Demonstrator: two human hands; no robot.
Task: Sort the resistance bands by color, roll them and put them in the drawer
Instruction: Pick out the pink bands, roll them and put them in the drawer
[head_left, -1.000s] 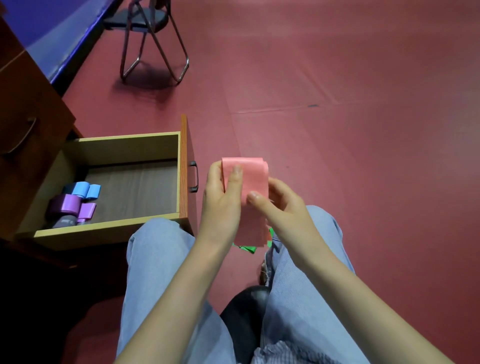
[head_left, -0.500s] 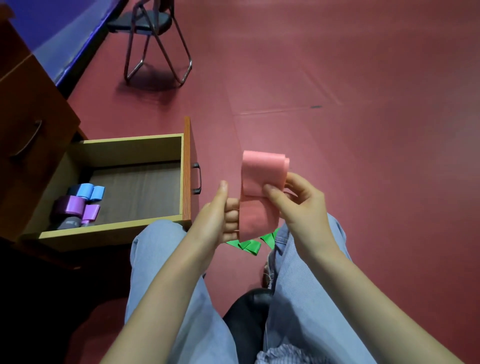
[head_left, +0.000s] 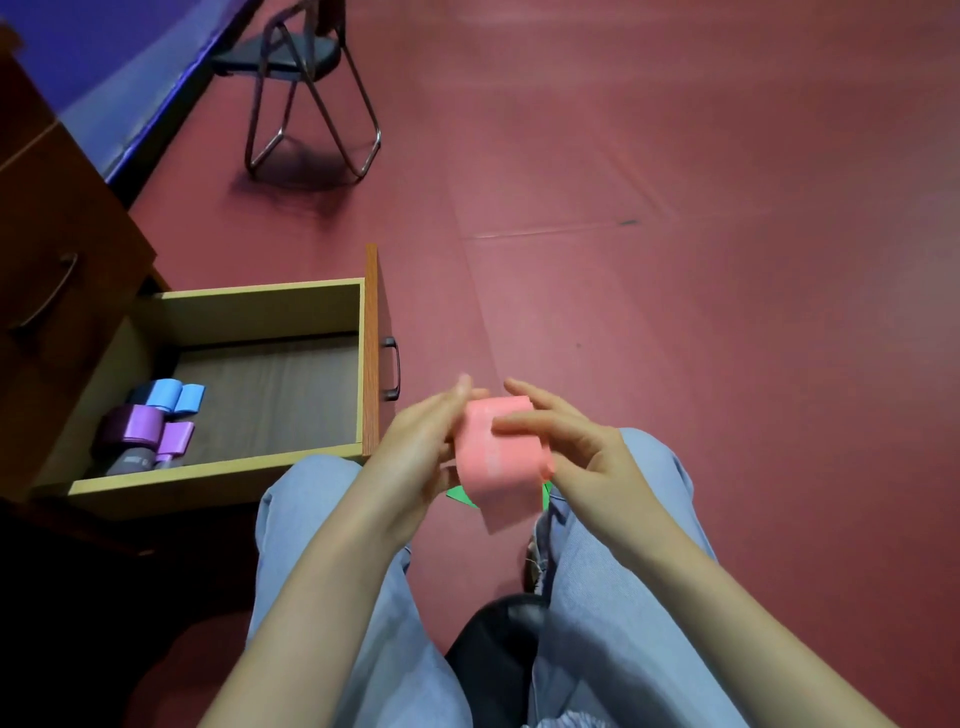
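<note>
While half rolled, pink band (head_left: 493, 452) between pinching right hand (head_left: 582, 457) and flat left hand (head_left: 415, 452).

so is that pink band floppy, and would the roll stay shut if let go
Probably floppy: the pink band has a tail hanging limp below its loose loop. Likely light: the right hand steadies it with a few fingers. The roll may well spring open if released, as it looks loosely wound; the left hand sits against its side.
</note>
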